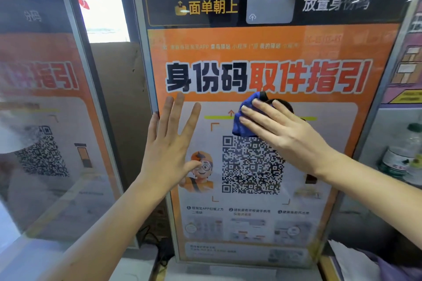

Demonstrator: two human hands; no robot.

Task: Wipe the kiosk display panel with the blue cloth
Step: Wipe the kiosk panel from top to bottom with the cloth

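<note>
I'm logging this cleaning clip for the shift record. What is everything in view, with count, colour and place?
kiosk display panel: one, orange poster with black header strip, centre, upright.
QR code: one, black on white, middle of the panel.
blue cloth: one, blue, pressed on the panel above the QR code.
second kiosk: one, orange, at left, blurred.
cardboard: one piece, brown, between the two kiosks.
bottle: one, clear with green label, far right.
left hand: one, fingers straight, flat on the panel's left edge.
right hand: one, flat on the cloth.
</note>
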